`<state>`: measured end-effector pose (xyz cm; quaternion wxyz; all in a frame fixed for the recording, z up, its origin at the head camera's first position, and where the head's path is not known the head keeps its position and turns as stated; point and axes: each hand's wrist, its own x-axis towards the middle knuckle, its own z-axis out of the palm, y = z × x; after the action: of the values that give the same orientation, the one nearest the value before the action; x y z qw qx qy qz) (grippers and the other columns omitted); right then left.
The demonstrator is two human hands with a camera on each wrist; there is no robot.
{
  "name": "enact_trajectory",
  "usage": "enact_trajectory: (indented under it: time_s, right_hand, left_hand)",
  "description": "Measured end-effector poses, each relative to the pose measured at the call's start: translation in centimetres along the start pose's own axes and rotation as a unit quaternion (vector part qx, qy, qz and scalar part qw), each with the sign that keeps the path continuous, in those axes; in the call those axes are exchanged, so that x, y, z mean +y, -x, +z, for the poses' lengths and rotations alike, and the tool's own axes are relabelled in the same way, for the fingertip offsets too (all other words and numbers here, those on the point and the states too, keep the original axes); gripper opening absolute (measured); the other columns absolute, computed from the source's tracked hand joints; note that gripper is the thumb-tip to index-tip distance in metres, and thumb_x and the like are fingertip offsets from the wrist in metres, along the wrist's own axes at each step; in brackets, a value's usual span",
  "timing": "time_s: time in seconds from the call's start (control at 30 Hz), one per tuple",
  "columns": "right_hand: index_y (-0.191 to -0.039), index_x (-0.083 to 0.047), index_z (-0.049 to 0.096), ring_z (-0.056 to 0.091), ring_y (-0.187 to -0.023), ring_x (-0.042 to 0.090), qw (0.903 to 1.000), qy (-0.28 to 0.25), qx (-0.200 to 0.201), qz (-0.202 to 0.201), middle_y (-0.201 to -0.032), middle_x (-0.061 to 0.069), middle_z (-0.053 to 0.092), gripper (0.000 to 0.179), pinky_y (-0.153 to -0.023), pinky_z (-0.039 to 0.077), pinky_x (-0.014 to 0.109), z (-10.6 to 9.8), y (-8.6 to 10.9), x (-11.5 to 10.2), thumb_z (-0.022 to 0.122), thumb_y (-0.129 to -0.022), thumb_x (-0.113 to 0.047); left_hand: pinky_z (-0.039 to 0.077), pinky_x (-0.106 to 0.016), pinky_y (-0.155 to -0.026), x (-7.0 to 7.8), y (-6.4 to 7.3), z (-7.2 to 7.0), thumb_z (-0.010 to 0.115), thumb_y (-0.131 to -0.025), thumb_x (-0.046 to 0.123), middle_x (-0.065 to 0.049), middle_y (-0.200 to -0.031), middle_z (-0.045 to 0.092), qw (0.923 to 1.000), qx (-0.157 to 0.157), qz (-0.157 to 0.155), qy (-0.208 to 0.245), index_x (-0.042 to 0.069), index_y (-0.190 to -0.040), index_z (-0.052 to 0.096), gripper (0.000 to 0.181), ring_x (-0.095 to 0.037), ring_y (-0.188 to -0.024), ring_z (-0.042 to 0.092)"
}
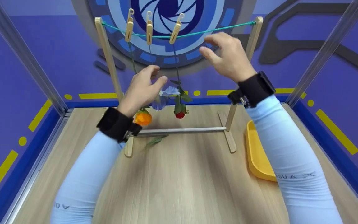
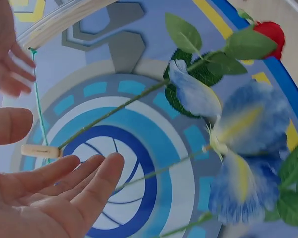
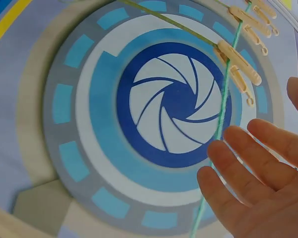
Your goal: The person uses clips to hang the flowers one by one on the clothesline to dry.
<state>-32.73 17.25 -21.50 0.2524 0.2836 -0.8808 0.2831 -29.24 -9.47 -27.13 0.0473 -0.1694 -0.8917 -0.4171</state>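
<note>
Three clothespins, a left one, a middle one and a right one, sit on a green cord. From them hang an orange flower, a blue iris and a red rose, blossoms downward. My left hand is in front of the stems with relaxed fingers and holds nothing; it partly covers the iris and orange flower in the head view. To the right of the clothespins, my right hand is raised near the cord, fingers loosely bent and nothing in them.
The cord spans a wooden rack with a low crossbar. On the tabletop, a green leaf lies near the rack's left foot. At the right stands a yellow tray, partly behind my right forearm. Blue walls surround the table.
</note>
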Motion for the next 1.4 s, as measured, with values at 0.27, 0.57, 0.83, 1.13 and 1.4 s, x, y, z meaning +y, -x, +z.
enact_trajectory:
  time_s: [0.27, 0.57, 0.83, 1.13, 1.4]
  right_hand:
    - [-0.141, 0.004, 0.058, 0.054, -0.136, 0.035, 0.9996, -0.006, 0.029, 0.000, -0.143, 0.023, 0.059, 0.043, -0.116, 0.040, 0.047, 1.0, 5.3, 2.5, 0.062, -0.105, -0.019]
    - [-0.142, 0.005, 0.057, 0.050, -0.138, 0.042, 0.9967, -0.003, 0.081, 0.009, -0.148, 0.026, 0.054, 0.047, -0.116, 0.038, 0.055, 3.2, 11.5, 4.7, 0.068, -0.101, -0.014]
    - [-0.146, 0.004, 0.054, 0.042, -0.145, 0.043, 0.9947, 0.003, 0.084, 0.059, -0.152, 0.025, 0.049, 0.051, -0.119, 0.032, 0.058, 5.5, 16.6, 5.9, 0.069, -0.100, -0.011]
    - [-0.147, 0.003, 0.053, 0.043, -0.145, 0.040, 0.9888, -0.002, 0.089, 0.120, -0.155, 0.023, 0.047, 0.052, -0.117, 0.034, 0.058, 7.4, 21.6, 6.8, 0.069, -0.100, -0.012]
    - [-0.146, 0.006, 0.053, 0.044, -0.143, 0.045, 0.9828, -0.007, 0.099, 0.156, -0.154, 0.026, 0.047, 0.051, -0.116, 0.033, 0.060, 9.2, 25.7, 7.8, 0.068, -0.099, -0.007]
  left_hand:
    - [0.032, -0.043, -0.121, -1.9, 2.7, -0.3, 0.048, -0.111, 0.033, -0.020, -0.158, 0.041, 0.9936, 0.055, 0.057, -0.081, 0.002, -0.156, 0.039, 0.056, -0.032, -0.147, 0.040]
    - [0.030, -0.043, -0.122, -4.2, 5.7, 0.6, 0.049, -0.111, 0.029, -0.023, -0.160, 0.038, 0.9826, 0.088, 0.099, -0.130, -0.002, -0.156, 0.038, 0.056, -0.035, -0.149, 0.037]
    - [0.034, -0.051, -0.120, -6.8, 7.9, 2.4, 0.055, -0.109, 0.024, -0.028, -0.154, 0.044, 0.9669, 0.137, 0.129, -0.173, -0.006, -0.151, 0.045, 0.053, -0.041, -0.144, 0.043]
    - [0.036, -0.058, -0.116, -9.8, 10.3, 5.5, 0.059, -0.107, 0.023, -0.028, -0.154, 0.045, 0.9699, 0.153, 0.100, -0.161, -0.006, -0.150, 0.047, 0.053, -0.044, -0.141, 0.046]
    - [0.038, -0.058, -0.115, -11.9, 11.5, 9.7, 0.064, -0.104, 0.020, -0.029, -0.152, 0.046, 0.9729, 0.158, 0.088, -0.145, -0.008, -0.148, 0.048, 0.055, -0.044, -0.140, 0.047]
